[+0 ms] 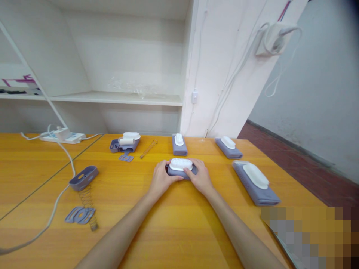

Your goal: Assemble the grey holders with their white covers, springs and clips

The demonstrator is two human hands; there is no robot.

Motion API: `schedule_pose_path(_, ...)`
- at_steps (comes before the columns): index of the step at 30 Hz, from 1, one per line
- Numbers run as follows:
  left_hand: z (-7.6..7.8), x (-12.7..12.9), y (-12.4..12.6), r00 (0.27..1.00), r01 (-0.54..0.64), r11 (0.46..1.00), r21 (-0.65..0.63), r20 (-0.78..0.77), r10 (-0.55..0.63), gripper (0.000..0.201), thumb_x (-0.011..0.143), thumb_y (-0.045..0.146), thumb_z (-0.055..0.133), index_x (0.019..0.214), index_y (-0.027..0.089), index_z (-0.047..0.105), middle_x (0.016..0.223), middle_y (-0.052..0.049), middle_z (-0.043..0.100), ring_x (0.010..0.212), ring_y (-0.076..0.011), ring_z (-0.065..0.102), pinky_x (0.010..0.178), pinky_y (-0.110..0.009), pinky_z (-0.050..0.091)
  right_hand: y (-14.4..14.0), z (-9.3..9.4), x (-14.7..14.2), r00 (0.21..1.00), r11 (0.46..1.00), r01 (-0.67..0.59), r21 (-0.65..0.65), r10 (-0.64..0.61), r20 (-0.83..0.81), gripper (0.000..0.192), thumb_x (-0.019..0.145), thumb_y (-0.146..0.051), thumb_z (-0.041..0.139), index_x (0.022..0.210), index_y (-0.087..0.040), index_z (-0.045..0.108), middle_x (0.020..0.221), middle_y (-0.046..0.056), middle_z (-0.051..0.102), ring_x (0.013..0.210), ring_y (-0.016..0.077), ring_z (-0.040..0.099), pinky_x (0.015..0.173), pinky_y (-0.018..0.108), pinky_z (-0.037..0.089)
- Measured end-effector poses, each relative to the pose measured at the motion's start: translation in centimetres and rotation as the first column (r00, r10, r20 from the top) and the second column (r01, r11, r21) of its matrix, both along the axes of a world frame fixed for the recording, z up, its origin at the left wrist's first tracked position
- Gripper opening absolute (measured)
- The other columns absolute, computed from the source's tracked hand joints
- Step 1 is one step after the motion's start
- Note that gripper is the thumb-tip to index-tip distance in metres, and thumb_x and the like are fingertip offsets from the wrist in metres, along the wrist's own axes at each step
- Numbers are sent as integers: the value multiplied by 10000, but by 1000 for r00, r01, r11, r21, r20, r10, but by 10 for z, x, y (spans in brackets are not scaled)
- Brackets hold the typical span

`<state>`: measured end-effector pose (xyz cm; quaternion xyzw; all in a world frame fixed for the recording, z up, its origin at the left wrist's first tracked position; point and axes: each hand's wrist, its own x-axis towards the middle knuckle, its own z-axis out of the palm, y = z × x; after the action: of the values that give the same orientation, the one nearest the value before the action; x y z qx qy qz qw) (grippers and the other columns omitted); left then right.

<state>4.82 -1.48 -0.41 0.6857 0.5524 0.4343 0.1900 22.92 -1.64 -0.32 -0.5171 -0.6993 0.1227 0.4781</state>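
Both hands — left hand (pixel 160 179), right hand (pixel 199 178) — pinching the purple-and-white unit (pixel 181 168) together on the table (pixel 174 224); assembly step — next needs firm, even pressure.

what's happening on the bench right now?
A person has both hands on one grey unit with a white brush-like top at the middle of the wooden table: left hand and right hand grip its two ends. Three assembled units lie behind and to the right. On the left lie loose parts: an open grey shell, a spring, flat grey pieces and a part-built unit.
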Motion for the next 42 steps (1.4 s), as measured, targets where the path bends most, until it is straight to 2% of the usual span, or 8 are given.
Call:
schedule_pose_path(12, -12, 3, 4, 995, 20, 1000, 11, 100, -21, 542, 485, 441, 812, 881, 175, 555, 879, -24, 625, 800, -187, 588, 720, -310, 458, -2, 2, -1, 1000, 1000, -2, 7, 2, -1, 439, 704, -403, 672, 1088, -205, 597, 1068, 79, 622, 998, 243, 540, 893, 409, 434)
schedule_pose_path(20, 2, 3, -5, 996, 9, 995, 96, -92, 0, 474, 568, 429, 781, 920, 193, 567, 946, -47, 623, 905, -232, 562, 807, -362, 435, -3, 1, -1, 999, 999, 50, 22, -50, -13, 435, 749, -438, 636, 1104, -189, 591, 1073, 88, 625, 1015, 250, 537, 910, 413, 426)
schedule_pose_path(24, 14, 0, -7, 987, 64, 998, 7, -151, -62, 379, 719, 501, 639, 940, 197, 589, 965, -61, 630, 918, -229, 571, 815, -359, 440, -5, 2, -1, 999, 998, 41, 40, -41, 3, 380, 797, -420, 587, 1101, -191, 591, 1073, 90, 624, 1013, 246, 537, 913, 414, 423)
schedule_pose_path(28, 26, -21, -19, 946, 106, 994, 0, -308, -101, 425, 826, 520, 491, 1123, 221, 545, 1060, -78, 612, 1000, -237, 561, 873, -366, 430, -5, 1, -1, 999, 998, 28, 49, -29, 27, 356, 824, -403, 558, 1102, -182, 585, 1074, 94, 617, 1018, 240, 530, 923, 404, 417)
schedule_pose_path(33, 34, -94, -51, 764, -75, 993, 92, -635, 116, 414, 850, 515, 421, 1079, 196, 553, 1007, -107, 603, 976, -277, 557, 853, -398, 428, -4, -1, -2, 997, 998, 43, 50, -46, 59, 352, 841, -394, 535, 1108, -168, 578, 1067, 99, 610, 1013, 231, 523, 915, 392, 415)
schedule_pose_path(38, 37, -170, -84, 379, -441, 897, 10, -904, 197, 424, 862, 504, 315, 829, 145, 538, 860, -143, 600, 884, -315, 585, 707, -386, 433, -6, 0, -5, 979, 980, 141, 137, -159, 131, 369, 851, -392, 516, 1141, -169, 558, 1117, 99, 590, 1062, 240, 497, 949, 427, 366)
schedule_pose_path(40, 38, -188, -90, 322, -505, 861, -53, -937, 132, 401, 849, 490, 314, 838, 143, 516, 823, -141, 608, 818, -317, 607, 659, -375, 420, -9, 2, -7, 966, 962, 177, 208, -211, 153, 363, 856, -369, 506, 1161, -177, 542, 1139, 96, 581, 1082, 243, 483, 965, 445, 340)
schedule_pose_path(42, 38, -198, -91, 341, -511, 851, -120, -937, 73, 322, 842, 427, 326, 851, 152, 493, 798, -123, 616, 769, -300, 622, 633, -359, 402, -13, 5, -8, 956, 941, 196, 277, -246, 161, 345, 858, -333, 500, 1167, -182, 534, 1142, 93, 578, 1087, 242, 479, 978, 460, 318)
